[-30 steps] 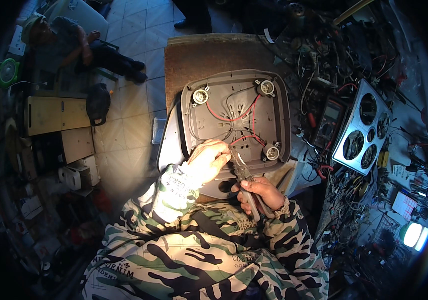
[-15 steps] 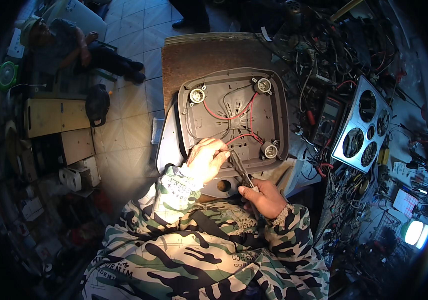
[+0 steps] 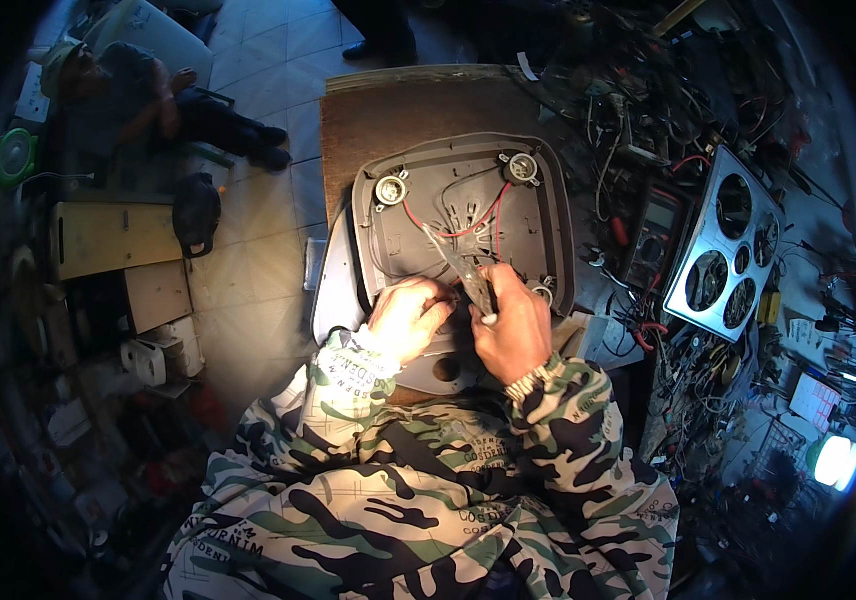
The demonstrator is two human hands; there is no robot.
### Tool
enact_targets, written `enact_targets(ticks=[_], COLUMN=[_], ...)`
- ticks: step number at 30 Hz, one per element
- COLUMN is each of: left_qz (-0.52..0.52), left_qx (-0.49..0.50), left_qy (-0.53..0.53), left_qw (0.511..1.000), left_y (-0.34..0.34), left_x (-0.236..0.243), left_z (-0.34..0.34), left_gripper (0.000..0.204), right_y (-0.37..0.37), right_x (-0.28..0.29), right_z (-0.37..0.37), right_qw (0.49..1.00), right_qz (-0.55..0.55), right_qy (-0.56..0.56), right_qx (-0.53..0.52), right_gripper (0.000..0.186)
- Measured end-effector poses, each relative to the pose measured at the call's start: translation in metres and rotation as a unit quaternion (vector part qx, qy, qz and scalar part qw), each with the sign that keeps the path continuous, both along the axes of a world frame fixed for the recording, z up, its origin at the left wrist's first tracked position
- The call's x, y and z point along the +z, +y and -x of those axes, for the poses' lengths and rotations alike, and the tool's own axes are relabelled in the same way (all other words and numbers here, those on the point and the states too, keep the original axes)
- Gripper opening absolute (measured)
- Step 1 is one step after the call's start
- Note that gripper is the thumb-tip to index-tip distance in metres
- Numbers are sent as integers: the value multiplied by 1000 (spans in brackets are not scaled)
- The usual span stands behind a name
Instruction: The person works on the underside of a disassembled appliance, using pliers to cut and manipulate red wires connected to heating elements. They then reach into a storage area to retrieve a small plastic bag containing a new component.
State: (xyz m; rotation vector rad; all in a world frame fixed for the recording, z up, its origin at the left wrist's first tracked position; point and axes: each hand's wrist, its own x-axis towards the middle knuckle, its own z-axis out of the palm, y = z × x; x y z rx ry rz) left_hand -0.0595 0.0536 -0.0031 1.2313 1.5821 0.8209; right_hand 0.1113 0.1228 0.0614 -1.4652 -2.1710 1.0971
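Observation:
A brown-grey plastic housing (image 3: pixel 363 235), shallow and square with rounded corners, lies open in front of me. Round metal-rimmed parts (image 3: pixel 390 190) sit in its corners, joined by red wires (image 3: pixel 500 215) and dark ones. Over the housing's near edge, my left hand (image 3: pixel 410 315) is closed in a pinch where a wire runs to its fingertips; the wire's end is hidden. Beside it my right hand (image 3: pixel 516 325) grips a pair of pliers (image 3: pixel 466 275), which slants up and left over the housing. The right fingertips come close to the left ones, partly covering the near right round part (image 3: pixel 545 292).
The housing rests on a brown wooden table (image 3: pixel 398 105). Right of it are a multimeter (image 3: pixel 656 235), a silver panel with round openings (image 3: pixel 713 290) and heaped cables (image 3: pixel 638 110). A lit lamp (image 3: pixel 836 463) stands lower right. At the far left a person (image 3: pixel 138 100) sits.
My right hand has moved up and left, close to my left hand. The pliers has swung from the left fingertips to point over the housing's middle. My left hand stays nearly in place.

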Motion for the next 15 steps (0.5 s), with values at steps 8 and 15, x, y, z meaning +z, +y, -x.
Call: enact_targets(ticks=[8, 15], left_qz=[-86, -102], left_qx=[21, 26], left_qy=[29, 33], left_qw=[996, 994], left_y=[-4, -4], left_x=[-9, -12], left_z=[-3, -6], left_gripper=[14, 11], right_y=[-4, -2], right_x=[-17, -22], right_z=[20, 25], right_qw=[998, 995], right_qz=[11, 28], right_qy=[-64, -93], right_qx=[4, -10], right_gripper=[34, 36])
